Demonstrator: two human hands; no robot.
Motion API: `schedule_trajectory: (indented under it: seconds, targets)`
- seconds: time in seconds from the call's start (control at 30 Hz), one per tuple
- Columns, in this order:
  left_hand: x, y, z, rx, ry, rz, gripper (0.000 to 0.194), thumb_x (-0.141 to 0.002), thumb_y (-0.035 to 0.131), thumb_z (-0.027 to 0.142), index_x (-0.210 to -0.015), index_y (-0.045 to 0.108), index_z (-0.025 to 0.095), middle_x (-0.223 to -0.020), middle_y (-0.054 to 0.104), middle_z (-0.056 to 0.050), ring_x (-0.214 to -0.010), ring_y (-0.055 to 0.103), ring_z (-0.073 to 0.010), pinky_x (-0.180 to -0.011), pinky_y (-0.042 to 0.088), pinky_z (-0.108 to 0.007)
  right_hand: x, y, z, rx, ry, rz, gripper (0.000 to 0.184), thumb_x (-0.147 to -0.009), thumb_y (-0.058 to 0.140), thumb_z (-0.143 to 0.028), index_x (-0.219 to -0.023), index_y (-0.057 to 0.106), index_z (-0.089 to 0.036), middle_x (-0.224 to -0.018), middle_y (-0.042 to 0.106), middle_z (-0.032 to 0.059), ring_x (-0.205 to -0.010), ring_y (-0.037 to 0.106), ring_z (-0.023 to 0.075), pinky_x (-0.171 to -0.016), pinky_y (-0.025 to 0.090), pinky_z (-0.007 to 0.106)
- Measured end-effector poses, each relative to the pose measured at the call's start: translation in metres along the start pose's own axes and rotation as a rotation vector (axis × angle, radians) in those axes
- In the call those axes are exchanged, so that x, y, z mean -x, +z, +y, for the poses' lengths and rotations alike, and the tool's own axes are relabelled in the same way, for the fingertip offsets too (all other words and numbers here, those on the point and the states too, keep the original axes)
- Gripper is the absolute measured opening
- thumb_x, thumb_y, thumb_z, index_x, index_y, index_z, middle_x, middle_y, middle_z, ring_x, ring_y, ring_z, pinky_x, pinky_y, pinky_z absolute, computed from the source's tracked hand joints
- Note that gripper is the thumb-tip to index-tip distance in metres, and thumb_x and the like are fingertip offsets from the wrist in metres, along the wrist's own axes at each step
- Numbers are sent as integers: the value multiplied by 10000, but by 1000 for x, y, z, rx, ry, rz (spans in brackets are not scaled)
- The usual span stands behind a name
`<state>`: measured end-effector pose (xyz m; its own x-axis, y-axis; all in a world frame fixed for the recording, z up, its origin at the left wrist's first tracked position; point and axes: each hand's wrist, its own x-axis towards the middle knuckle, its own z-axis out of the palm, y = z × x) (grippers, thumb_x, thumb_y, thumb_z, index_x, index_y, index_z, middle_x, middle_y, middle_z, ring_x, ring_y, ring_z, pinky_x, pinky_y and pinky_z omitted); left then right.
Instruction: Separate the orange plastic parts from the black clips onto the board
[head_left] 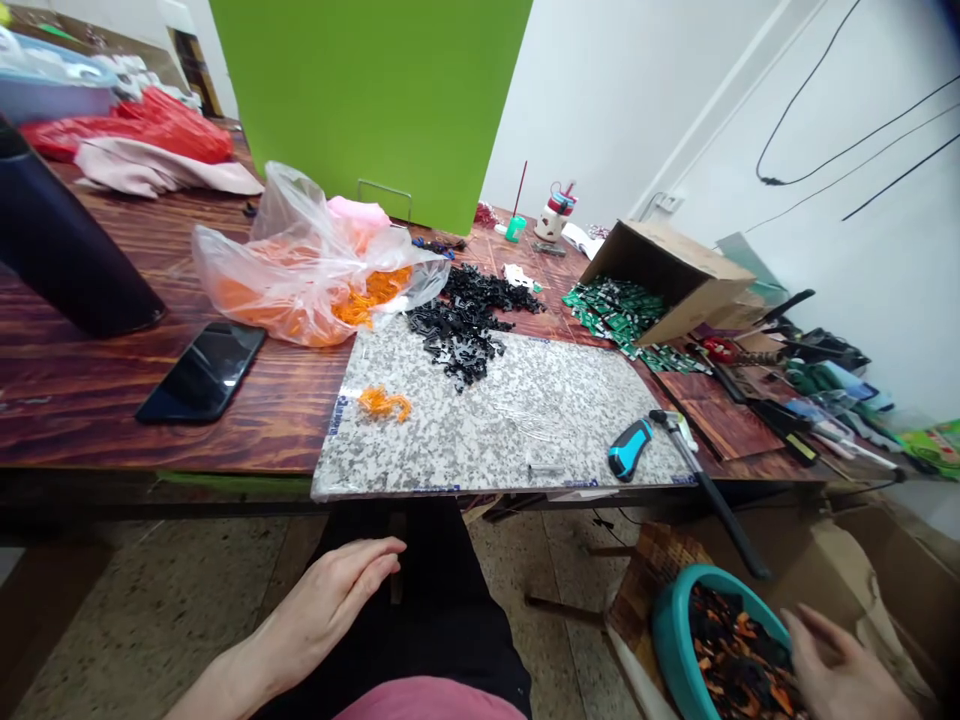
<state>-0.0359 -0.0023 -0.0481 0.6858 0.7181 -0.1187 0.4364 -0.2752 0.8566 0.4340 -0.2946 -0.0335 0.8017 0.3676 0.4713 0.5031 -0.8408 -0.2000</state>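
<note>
Left hand (pixel 322 608) open; right hand (pixel 844 672) loosely open, seemingly empty, over round teal plastic bowl (pixel 675 640) of black-orange pieces (pixel 739 650); a bump could spill it.

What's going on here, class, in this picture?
A seated person's right hand is at a teal bowl of black and orange pieces, low on their right. The left hand is over their lap. On the wooden table ahead, black plastic pieces lie heaped on a speckled granite slab.
</note>
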Motion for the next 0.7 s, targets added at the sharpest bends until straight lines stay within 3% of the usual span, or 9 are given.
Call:
schedule_trajectory:
  seconds: [0.07, 0.13, 0.2, 0.27, 0.37, 0.43, 0.53, 0.7]
  targets:
    - [0, 0, 1, -4, 4, 2, 333, -928, 423, 359, -1109, 671, 231, -1049, 725, -45, -969, 665, -224, -896, 512, -314, -7, -11, -65, -94, -45, 92, 411, -737, 494, -531, -900, 705, -219, -695, 683, 106, -594, 632, 297, -547, 490, 412]
    - [-1, 1, 2, -3, 7, -5, 319, -924, 436, 360, -1101, 673, 242, -1063, 720, -42, -976, 660, -226, -895, 511, -318, -14, -15, -139, -309, -180, 90, 423, -781, 517, -514, -990, 681, -185, -851, 694, 106, -665, 633, 245, -635, 503, 366]
    - [-1, 1, 6, 9, 18, -7, 310, -924, 438, 353, -1099, 672, 251, -1060, 717, -39, -965, 661, -222, -880, 518, -310, -22, -10, -210, -517, -367, -4, 364, -821, 524, -464, -961, 679, -166, -909, 688, 107, -678, 617, 195, -631, 491, 307]
    - [0, 1, 10, 29, 36, -3, 302, -925, 435, 343, -1094, 672, 262, -1030, 722, -32, -935, 667, -214, -856, 526, -298, -31, 6, -272, -646, -524, -178, 329, -851, 510, -424, -968, 669, -160, -936, 681, 103, -731, 612, 187, -657, 481, 295]
    - [3, 0, 14, 45, 41, 0, 300, -929, 429, 339, -1090, 672, 269, -982, 730, -28, -904, 675, -209, -837, 531, -289, -50, 42, -345, -685, -611, -338, 266, -857, 525, -358, -943, 676, -156, -910, 690, 89, -737, 608, 173, -732, 470, 295]
    - [7, -2, 14, 43, 26, 13, 302, -929, 428, 346, -1089, 672, 268, -969, 734, -28, -905, 675, -212, -843, 527, -291, -63, 66, -381, -671, -628, -407, 206, -848, 555, -288, -942, 677, -151, -890, 696, 82, -727, 608, 165, -757, 464, 300]
    - [13, -5, 10, 38, -9, 47, 306, -926, 429, 363, -1087, 673, 272, -963, 736, -24, -923, 670, -219, -860, 521, -299, -76, 92, -415, -648, -624, -504, 166, -825, 620, -252, -941, 657, -139, -886, 679, 64, -788, 613, 170, -800, 468, 341]
    - [19, -12, 8, 95, -67, 62, 318, -919, 434, 391, -1089, 679, 279, -951, 741, -19, -939, 665, -234, -890, 506, -326, -80, 103, -427, -709, -566, -640, 206, -895, 551, -325, -960, 604, -137, -968, 624, 39, -846, 604, 154, -768, 504, 354]
